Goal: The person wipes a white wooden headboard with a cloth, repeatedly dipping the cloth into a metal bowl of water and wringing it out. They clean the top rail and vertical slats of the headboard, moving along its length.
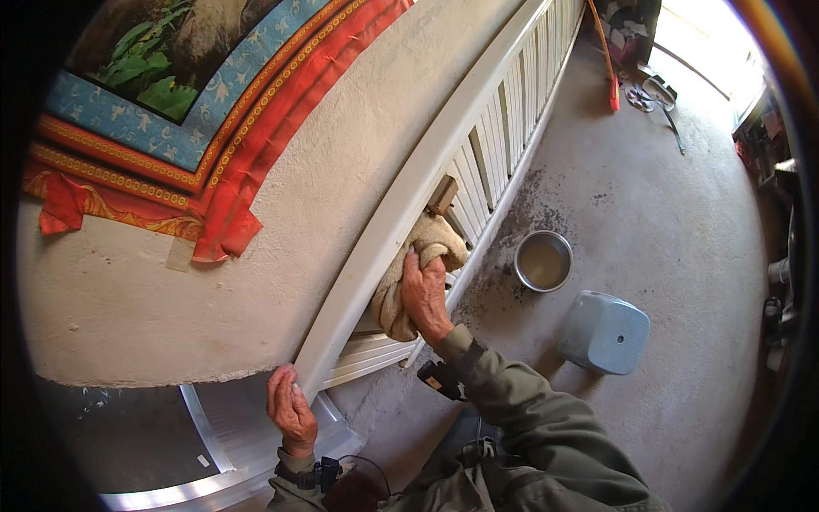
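1. Green sleeves (546,410) are seen on both forearms; a dark band (299,474) is worn at the left wrist.
2. The left hand (293,411) is placed at the near end of a white slatted panel (397,218), fingers bent and held close together. The far side of the fingers is poorly seen, so whether the panel's end is gripped or merely touched cannot be told.
3. The right hand (426,294) is closed on a bunched tan cloth (394,299), the fingers being sunk into its folds. The cloth is held at the slatted face of the panel, just below the thick top rail.
4. A small wooden block (442,194) is noted at the panel, just beyond the cloth.
5. A silvery metal frame (205,427) is found to the left of the left hand, below the lower edge of a pale plastered wall (171,307).
6. A blue-grey stool (610,333) is found on the grey floor (682,256), right of the right hand, a round hole being visible in its top.
7. A round metal bowl (543,261) is found near the stool, partly filled with cloudy liquid. Dark spots are recorded on the floor between bowl and panel.
8. A red-bordered hanging (226,196) is fixed to the wall at upper left.
9. A long-handled red-orange implement (614,92) is seen farther off, near the panel's far end.
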Available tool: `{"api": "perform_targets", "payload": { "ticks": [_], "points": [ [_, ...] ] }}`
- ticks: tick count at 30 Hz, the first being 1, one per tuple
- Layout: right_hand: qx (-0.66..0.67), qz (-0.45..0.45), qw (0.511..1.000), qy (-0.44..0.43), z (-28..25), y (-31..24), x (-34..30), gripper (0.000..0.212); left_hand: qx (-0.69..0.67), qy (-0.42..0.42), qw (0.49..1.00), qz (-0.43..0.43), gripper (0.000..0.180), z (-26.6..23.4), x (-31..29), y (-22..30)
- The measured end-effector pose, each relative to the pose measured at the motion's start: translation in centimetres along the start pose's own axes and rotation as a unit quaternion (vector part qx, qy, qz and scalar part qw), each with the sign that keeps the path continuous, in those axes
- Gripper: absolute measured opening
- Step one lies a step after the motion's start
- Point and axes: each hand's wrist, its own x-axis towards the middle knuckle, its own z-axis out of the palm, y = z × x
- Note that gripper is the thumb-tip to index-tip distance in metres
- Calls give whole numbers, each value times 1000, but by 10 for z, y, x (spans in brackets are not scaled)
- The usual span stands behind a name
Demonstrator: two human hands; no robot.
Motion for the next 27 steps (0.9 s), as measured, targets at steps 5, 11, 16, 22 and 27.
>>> {"api": "perform_targets", "payload": {
  "ticks": [5,11,16,22,27],
  "points": [
    [-124,-71,989,-24,12,8,-64,20,20,5,1000,9,26,1,0,0],
    [-101,-67,992,-34,9,6,-64,21,24,-4,1000,19,27,-1,1,0],
    [-103,-56,992,-40,-7,-8,-19,22,26,-7,1000,15,28,-1,-2,0],
    [-17,15,1000,-17,-13,-8,15,35,15,-2,1000,13,28,0,-2,-2],
    [-75,19,995,68,-21,55,24,37,24,-4,1000,17,29,-1,1,0]
  ]
}}
